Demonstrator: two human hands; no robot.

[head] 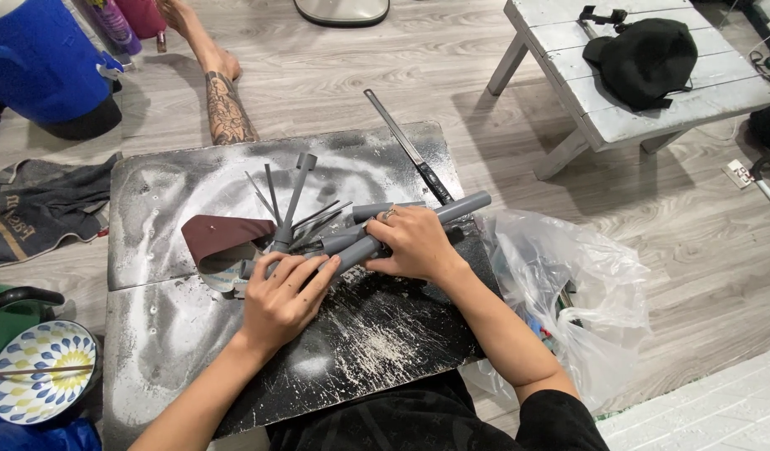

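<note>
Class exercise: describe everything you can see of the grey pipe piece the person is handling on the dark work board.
The grey pipe piece is a matte, plastic-looking assembly of joined tubes lying slantwise on the black, white-dusted board. One tube end points up right, thinner grey rods fan out up left. The right hand grips its middle from above; the left hand presses its lower left end. A maroon sanding strip curls beside it.

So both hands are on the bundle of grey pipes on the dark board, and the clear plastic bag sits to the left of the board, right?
Not quite. The head view shows the clear plastic bag to the right of the dark board, not the left. The rest holds: the left hand and right hand are both on the bundle of grey pipes on that board.
</note>
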